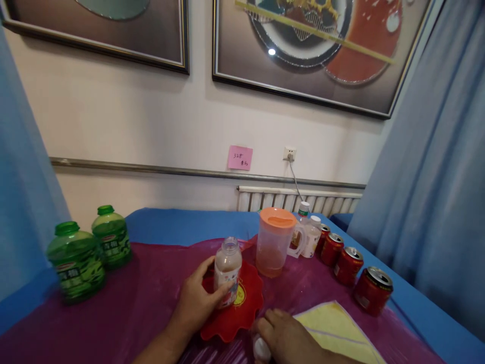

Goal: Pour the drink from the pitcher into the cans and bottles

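Observation:
My left hand (195, 296) is wrapped round a small clear bottle (228, 265) with a printed label. The bottle stands upright, uncapped, over a red scallop-edged plate (252, 293) with a yellow mark in its middle. Low in the view, my right hand (288, 336) is curled on a white rounded piece that looks like a bottle cap (261, 349); the fingers hide part of it. Just beyond the plate is a clear pitcher (271, 255) with an orange lid and some brownish liquid inside. Beside my right hand lies a yellow cloth (337, 323).
Two green bottles (78, 263) stand at the left. Several red cans (373, 293) line the right side, with two white-capped bottles (312, 235) behind the pitcher. Purple sheeting (151, 283) covers much of the blue table (166, 222). A radiator (250, 199) is against the wall.

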Motion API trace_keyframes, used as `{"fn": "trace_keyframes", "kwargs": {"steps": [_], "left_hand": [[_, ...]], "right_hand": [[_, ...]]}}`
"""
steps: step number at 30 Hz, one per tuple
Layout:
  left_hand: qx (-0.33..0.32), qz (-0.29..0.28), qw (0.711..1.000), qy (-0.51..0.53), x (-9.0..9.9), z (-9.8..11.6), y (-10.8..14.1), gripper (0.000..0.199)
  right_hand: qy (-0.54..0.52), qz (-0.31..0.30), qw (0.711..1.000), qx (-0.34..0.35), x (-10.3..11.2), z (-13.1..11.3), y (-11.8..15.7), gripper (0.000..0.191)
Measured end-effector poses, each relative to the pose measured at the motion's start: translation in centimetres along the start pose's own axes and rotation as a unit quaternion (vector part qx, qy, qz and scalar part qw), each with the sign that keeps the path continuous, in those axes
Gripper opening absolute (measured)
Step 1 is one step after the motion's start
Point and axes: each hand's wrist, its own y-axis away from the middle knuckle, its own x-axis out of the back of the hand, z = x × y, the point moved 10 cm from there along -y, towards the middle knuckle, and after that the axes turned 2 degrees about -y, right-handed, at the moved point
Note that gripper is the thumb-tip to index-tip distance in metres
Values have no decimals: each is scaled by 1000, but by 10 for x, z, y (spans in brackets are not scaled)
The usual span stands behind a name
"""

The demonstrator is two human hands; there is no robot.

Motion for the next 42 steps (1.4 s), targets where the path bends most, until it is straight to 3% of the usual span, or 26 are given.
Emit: {"fn": "trace_keyframes", "kwargs": {"steps": [4,6,7,9,11,14,17,21,29,36,42], "left_hand": [[-23,-3,1000,-16,0,5,1,66],[-36,-5,999,-22,-1,6,2,65],[-42,-6,999,-25,-2,5,3,64],[-54,-5,998,-28,-5,3,5,62],[-60,-10,998,-32,-8,0,8,62],[-54,-30,998,-31,-13,-3,11,63],[-40,-63,997,-17,-18,-2,13,63],[-47,-72,996,-5,-20,3,17,64],[-59,-79,995,-4,-19,4,19,66],[-84,-77,993,-16,-18,12,19,65],[-88,-90,992,-11,-20,18,21,61]], "right_hand": [[-140,174,972,76,87,-23,4,40],[-267,241,929,87,125,-21,-9,25],[-340,282,894,84,140,-15,-18,20],[-485,341,802,69,152,5,-43,21],[-576,375,723,74,150,18,-67,32],[-628,385,671,77,134,24,-87,41],[-637,377,667,84,120,20,-83,40],[-610,361,697,106,113,12,-69,33],[-551,326,755,138,114,6,-62,27],[-521,310,782,145,118,6,-61,30],[-484,336,792,160,128,3,-56,30]]}}
